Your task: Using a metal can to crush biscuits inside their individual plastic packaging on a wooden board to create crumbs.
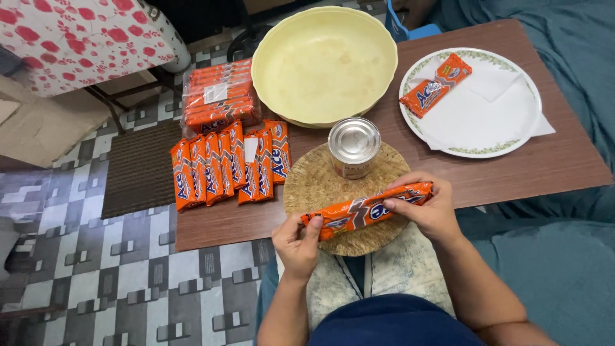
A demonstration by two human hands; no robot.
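Hands meet over a round woven mat (320, 186) at the near edge of the brown table (551, 160), both holding one orange biscuit packet (366, 209) lengthwise and slightly tilted, its right end higher. The left hand (296, 242) pinches the packet's lower left end, its grip narrow, thumb on top. The right hand (428, 206) has its grip closed on the upper right end, fingers curled over the wrapper. The packet hangs just above the mat and near a shiny silver tin (353, 146) that stands upright on the mat's far side. Beyond the tin sits a large pale yellow bowl (323, 64). To the right, a white plate with a patterned rim (512, 138) carries a paper napkin (474, 106) and another orange packet (435, 84) lying aslant. On the table's left part, a row of loose orange packets (227, 165) lies side by side, and behind them rests a wrapped bundle of packets (219, 96). Patterned grey floor tiles (96, 282) show at left.
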